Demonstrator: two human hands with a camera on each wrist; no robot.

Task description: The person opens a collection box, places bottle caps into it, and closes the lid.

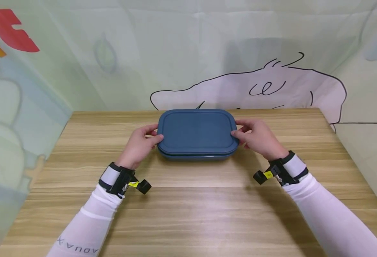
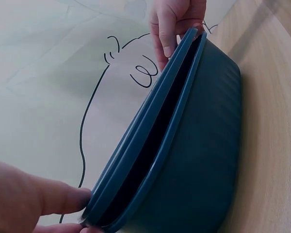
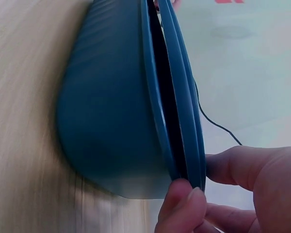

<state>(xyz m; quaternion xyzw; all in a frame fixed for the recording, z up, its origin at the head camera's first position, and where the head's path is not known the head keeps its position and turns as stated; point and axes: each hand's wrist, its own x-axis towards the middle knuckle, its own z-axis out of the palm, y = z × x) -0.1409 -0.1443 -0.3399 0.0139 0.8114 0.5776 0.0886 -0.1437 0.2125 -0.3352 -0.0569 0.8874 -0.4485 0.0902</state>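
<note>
A blue rectangular lid (image 1: pixel 199 131) with rounded corners lies over a matching blue box (image 1: pixel 197 157) on the table. Along the near side, a dark gap shows between the lid and the rim of the box (image 2: pixel 203 126) in both wrist views. My left hand (image 1: pixel 141 142) pinches the lid's left end, thumb on top and fingers at the edge. At the opposite end my right hand (image 1: pixel 260 138) pinches the lid, its thumb on the top face and a fingertip (image 3: pixel 182 201) below the lid's edge, close to the box rim. The inside of the box is hidden.
The wooden table (image 1: pixel 188 207) extends in front of the box and to both sides. Behind it hangs a pale printed cloth (image 1: pixel 182 53) with cartoon drawings, close to the table's back edge. Each wrist wears a strapped camera (image 1: pixel 143 186).
</note>
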